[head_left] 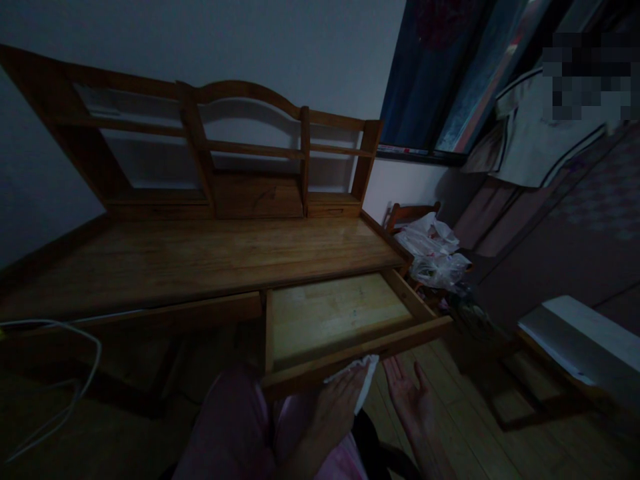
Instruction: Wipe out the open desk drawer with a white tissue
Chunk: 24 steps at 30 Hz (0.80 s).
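Observation:
My left hand (pixel 337 403) presses a folded white cloth (pixel 367 383) against the outer front of the pulled-out wooden drawer (pixel 357 357). The cloth sticks out past the fingers on the right; it could be a paper wipe, the dim light does not let me tell. My right hand (pixel 413 400) is palm up, fingers stretched out and thumb apart, with nothing in it. Its fingertips are just below the drawer front, and whether they touch the wood I cannot tell. Inside the drawer the pale bottom panel (pixel 340 313) shows a few small dark marks.
The wooden desk (pixel 200 257) carries a shelf unit (pixel 255 150) against the wall. A white cable (pixel 97 360) hangs at the left. Plastic bags (pixel 433 247) lie on a chair to the right of the desk. A low table (pixel 575 360) stands further right, near hanging clothes (pixel 545 133).

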### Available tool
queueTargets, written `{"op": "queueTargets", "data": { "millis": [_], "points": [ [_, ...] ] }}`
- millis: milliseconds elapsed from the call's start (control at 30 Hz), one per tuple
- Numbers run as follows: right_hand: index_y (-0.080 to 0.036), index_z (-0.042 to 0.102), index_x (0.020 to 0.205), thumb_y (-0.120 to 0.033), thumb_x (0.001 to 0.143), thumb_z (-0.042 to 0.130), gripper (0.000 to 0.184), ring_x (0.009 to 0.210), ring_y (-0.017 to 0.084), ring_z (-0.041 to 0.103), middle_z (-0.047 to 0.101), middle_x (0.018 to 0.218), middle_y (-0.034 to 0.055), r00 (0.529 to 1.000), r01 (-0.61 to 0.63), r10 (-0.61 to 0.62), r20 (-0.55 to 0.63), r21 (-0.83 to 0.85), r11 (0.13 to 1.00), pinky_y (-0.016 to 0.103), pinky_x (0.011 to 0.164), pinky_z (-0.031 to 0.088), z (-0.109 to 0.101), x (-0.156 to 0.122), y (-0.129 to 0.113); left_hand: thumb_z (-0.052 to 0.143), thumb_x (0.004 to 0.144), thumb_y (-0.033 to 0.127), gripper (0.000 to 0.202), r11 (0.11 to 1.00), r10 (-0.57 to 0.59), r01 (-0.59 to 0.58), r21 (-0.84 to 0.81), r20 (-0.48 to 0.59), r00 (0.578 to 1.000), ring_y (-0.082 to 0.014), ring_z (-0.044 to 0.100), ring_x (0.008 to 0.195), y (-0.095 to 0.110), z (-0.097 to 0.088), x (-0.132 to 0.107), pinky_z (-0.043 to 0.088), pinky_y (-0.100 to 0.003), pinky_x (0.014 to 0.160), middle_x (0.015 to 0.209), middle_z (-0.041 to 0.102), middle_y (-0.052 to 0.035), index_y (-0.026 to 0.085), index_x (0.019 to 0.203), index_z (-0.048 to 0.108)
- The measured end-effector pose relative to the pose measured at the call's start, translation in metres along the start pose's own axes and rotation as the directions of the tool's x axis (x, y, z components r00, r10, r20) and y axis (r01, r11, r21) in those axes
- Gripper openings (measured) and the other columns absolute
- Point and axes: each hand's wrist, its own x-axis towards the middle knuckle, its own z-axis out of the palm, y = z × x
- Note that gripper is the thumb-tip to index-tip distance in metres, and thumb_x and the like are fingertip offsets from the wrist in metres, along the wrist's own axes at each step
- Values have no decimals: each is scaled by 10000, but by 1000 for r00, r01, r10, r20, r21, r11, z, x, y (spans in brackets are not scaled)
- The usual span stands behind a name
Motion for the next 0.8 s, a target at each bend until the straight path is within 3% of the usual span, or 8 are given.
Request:
{"op": "queueTargets", "data": {
  "millis": [167,300,400,500,600,700,800],
  "points": [
    [-9,399,1411,-276,963,517,534,1392,253,417,527,1414,223,1000,-2,2,13,17,1000,408,1107,460,-1,-2,1,341,771,-16,782,1000,-8,8,-30,0,1000,-85,371,1400,-9,3,-10,252,-264,1160,1592,343,70,193,1524,316],
    [-27,379,1430,-322,953,537,584,1395,263,412,483,1455,223,1000,-7,8,-20,21,1000,422,1099,470,1,-3,1,398,848,63,699,998,-70,70,8,-26,997,-106,523,1263,-28,8,-48,317,-274,1104,1418,591,53,253,1518,339],
    [-40,369,1441,-323,954,534,587,1396,255,412,461,1475,220,1000,-12,12,-22,22,1000,420,1095,474,3,-4,1,434,901,196,745,986,-164,165,12,-87,983,-144,610,1145,-39,8,-79,379,-305,1042,1268,701,14,250,1572,117],
    [-29,370,1438,-320,959,523,581,1389,261,422,444,1484,230,999,-6,7,-34,28,1000,424,1094,474,5,-4,1,444,901,299,789,965,-245,256,64,-136,960,-213,622,1148,-45,2,-105,405,-365,1035,1217,725,-39,219,1574,40],
    [-41,403,1422,-324,964,513,550,1387,253,425,428,1500,217,1000,-4,4,-30,20,1000,418,1102,463,6,-5,1,392,885,240,753,941,-299,322,102,-196,934,-240,610,1186,-49,-7,-124,406,-386,1053,1203,728,-73,184,1575,95],
    [-27,412,1412,-320,966,506,542,1389,251,422,434,1494,223,1000,-6,6,-25,23,1000,415,1106,458,7,-6,1,379,869,248,754,932,-319,347,106,-215,923,-275,587,1230,-50,-12,-133,410,-429,1062,1267,693,-100,161,1573,122],
    [-20,394,1424,-322,961,514,566,1389,261,422,453,1478,226,1000,-5,6,-29,34,999,413,1089,477,8,-7,2,389,862,243,761,938,-300,329,106,-224,927,-279,609,1204,-54,-12,-135,433,-436,1044,1309,672,-81,207,1574,122]
  ]
}}
